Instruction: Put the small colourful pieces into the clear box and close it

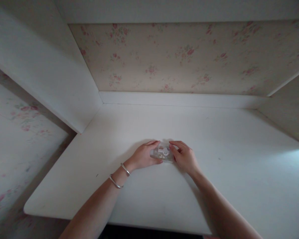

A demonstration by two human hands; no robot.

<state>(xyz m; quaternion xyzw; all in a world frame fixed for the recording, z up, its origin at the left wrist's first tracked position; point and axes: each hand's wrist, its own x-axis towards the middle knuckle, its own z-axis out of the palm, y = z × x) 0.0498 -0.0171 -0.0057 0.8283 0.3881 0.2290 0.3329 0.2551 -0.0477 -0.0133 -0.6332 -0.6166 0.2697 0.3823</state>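
A small clear plastic box (pixel 167 156) with white pieces inside lies flat at the middle of the white desk (pixel 149 196). My left hand (pixel 146 155) grips its left end, thumb along the near edge and fingers along the far edge. On the right end, my right hand (pixel 184 156) is closed, with its fingertips on the far right corner and side. What the white pieces in the box are is too small to make out. Two silver bangles (pixel 116 182) sit on my left wrist.
A white side panel (pixel 72 83) rises at the desk's left, with another panel (pixel 289 106) on the right. Floral wallpaper (pixel 179 59) covers the wall behind a low white ledge (pixel 179 99). A small dark speck (pixel 97 175) lies left of my forearm.
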